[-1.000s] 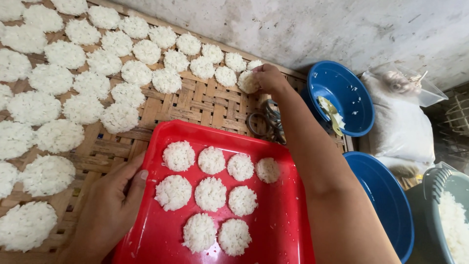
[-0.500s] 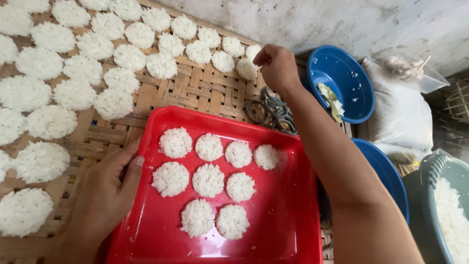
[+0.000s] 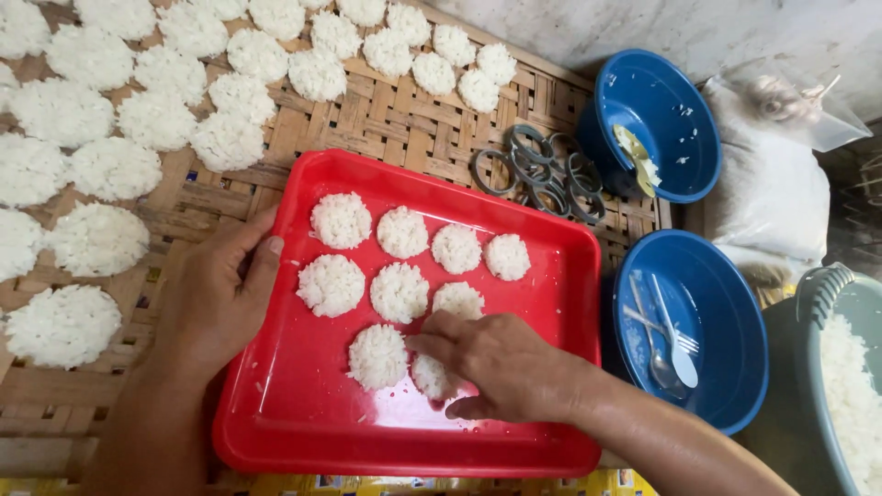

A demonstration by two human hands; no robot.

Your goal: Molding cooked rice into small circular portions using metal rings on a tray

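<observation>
A red plastic tray lies on a woven bamboo mat and holds several round white rice cakes. My left hand grips the tray's left rim, thumb over the edge. My right hand rests inside the tray, fingers curled onto a rice cake in the nearest row, which it partly hides.
Many more rice cakes dry on the mat to the left and back. Several metal rings lie behind the tray. Two blue bowls stand at right, the nearer with spoons, beside a white sack and a grey basket of rice.
My right hand came back from the far row of cakes on the mat down into the tray, onto a cake in the near row. My left hand stayed on the tray's rim.
</observation>
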